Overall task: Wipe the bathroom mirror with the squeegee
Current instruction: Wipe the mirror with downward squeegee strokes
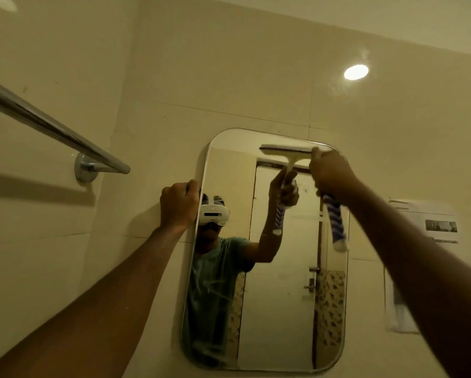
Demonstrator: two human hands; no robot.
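Observation:
A rounded rectangular mirror (280,309) hangs on the beige tiled wall. My right hand (331,173) is shut on a squeegee (335,222) with a blue-and-white handle that sticks out below the fist. The squeegee's blade lies against the glass near the mirror's top right corner; its reflection shows there. My left hand (178,203) grips the mirror's upper left edge. The glass reflects a person in a green shirt and a door behind.
A chrome towel rail (51,126) juts out from the wall at the left, above my left arm. Printed paper sheets (430,222) are stuck to the wall right of the mirror. A round ceiling light (356,72) glows above.

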